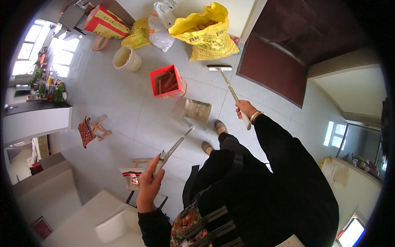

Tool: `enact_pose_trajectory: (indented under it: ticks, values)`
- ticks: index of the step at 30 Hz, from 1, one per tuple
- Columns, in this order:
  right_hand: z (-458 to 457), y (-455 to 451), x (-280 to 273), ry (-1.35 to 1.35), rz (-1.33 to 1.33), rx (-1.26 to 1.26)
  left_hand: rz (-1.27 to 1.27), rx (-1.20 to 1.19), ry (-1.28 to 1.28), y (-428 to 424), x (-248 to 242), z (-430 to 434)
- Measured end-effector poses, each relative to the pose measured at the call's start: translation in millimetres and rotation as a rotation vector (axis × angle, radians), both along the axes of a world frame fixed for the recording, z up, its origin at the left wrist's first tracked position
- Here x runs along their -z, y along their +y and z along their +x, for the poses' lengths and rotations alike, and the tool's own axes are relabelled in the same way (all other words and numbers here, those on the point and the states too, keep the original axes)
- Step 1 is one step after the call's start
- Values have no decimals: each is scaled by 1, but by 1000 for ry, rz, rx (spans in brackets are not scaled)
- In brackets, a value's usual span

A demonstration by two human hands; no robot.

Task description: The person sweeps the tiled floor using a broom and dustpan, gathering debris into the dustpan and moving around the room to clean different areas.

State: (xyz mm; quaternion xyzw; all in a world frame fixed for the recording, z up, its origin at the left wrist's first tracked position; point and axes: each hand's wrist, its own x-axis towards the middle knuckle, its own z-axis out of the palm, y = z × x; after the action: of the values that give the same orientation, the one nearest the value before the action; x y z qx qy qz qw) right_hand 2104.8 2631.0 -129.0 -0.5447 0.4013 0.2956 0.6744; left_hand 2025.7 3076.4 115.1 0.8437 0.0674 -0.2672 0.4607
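My left hand (150,182) is closed around the upper end of a long-handled dustpan's handle (176,145). Its flat pan (197,112) rests on the tiled floor just ahead of my shoes, with dark smudges inside. In my right hand (246,110) is the pale grip of a broom with a gold-toned shaft (232,89). The narrow broom head (219,68) touches the floor near a yellow woven sack (213,46). A red square bucket (168,81) holding several brownish-orange, elongated pieces stands between the dustpan and the sacks.
A cream bucket (127,58), a white plastic bag (160,26) and a red-and-yellow bag (106,22) line the wall. A dark red mat (273,71) lies by the door. Folding stools (97,128) stand on the left; a phone (134,178) lies on the nearer one.
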Motion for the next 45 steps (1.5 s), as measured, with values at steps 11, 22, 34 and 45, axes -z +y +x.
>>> enact_pose_trajectory:
  ticks: [11,22,34,45]
  values:
    - [-87,23,-79,303,196,-233,-11,4,97,-30,-2,57]
    - [-134,-7,-169,257,317,-65,-22,-33,126,-22,1,53]
    - [-150,30,-103,289,391,266,22,10,68,-21,-2,44]
    - [-111,54,-151,262,597,93,21,30,-55,30,9,19]
